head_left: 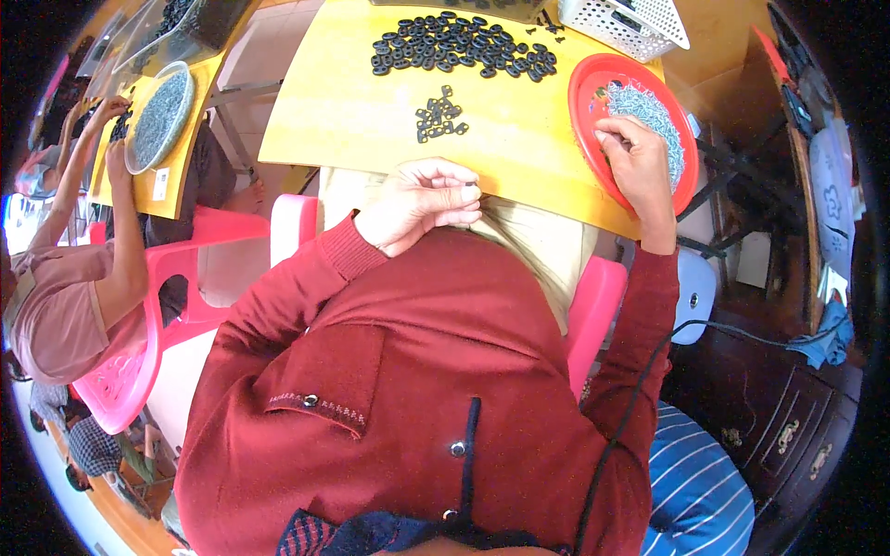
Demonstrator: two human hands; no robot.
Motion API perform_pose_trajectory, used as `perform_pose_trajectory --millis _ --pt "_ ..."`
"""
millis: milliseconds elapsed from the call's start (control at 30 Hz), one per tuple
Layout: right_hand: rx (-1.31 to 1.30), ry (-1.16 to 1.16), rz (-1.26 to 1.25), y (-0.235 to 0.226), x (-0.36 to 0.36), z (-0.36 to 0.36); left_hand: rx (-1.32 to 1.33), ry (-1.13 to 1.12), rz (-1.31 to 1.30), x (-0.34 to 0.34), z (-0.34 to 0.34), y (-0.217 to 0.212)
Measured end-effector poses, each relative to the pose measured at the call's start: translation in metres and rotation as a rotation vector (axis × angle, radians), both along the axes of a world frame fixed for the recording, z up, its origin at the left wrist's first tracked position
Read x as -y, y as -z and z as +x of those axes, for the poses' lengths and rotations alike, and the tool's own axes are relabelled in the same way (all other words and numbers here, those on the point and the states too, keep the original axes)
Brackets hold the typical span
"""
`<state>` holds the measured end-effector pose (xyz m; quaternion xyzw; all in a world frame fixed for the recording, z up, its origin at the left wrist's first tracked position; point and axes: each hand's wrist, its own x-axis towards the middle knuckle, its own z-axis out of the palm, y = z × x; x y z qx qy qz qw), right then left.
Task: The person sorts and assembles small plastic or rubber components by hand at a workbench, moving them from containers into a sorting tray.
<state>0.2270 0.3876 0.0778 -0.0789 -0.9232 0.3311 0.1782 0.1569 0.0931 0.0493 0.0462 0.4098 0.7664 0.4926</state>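
Note:
My left hand [428, 202] is at the near edge of the yellow table [334, 111], thumb and fingers pinched on a small dark piece [471, 184]. Only a bit of that piece shows between the fingertips. On the right, my right hand [640, 162] reaches over a round red tray [586, 88] with its fingers closed together. What they hold, if anything, is too small to make out. Many small silvery screws [663, 120] lie heaped in the tray. Ahead of my left hand is a small cluster of black square parts [440, 116]. Farther back spreads a larger group of black oval parts [454, 46].
A white perforated basket [626, 26] stands at the far right, with a few small black pieces [547, 28] beside it. A dark cable [616, 422] runs along my right side. At the left, another person [88, 269] works beside a round tray [162, 120] of metal bits.

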Motion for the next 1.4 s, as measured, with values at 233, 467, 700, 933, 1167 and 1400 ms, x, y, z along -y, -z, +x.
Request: perform_pose_trajectory --millis 233,467,700,933,1167,1400 --pt "-0.092 0.032 -0.217 0.012 0.015 0.006 0.035 -0.004 -0.017 -0.002 -0.002 0.002" --pt "-0.114 -0.058 -0.655 0.025 0.04 0.008 0.023 -0.027 -0.01 -0.003 -0.001 0.001" --pt "-0.088 -0.162 -0.972 0.027 0.068 0.009 -0.016 -0.027 -0.015 -0.002 -0.001 0.001" --pt "-0.04 -0.293 -1.081 0.028 0.098 0.009 0.003 0.002 -0.01 -0.005 0.001 -0.001" --pt "0.015 -0.405 -1.045 0.032 0.108 0.008 -0.002 0.059 0.01 -0.005 0.0 -0.002" --pt "-0.021 -0.38 -1.041 0.026 0.115 0.009 -0.037 0.071 0.009 -0.005 -0.001 -0.001"
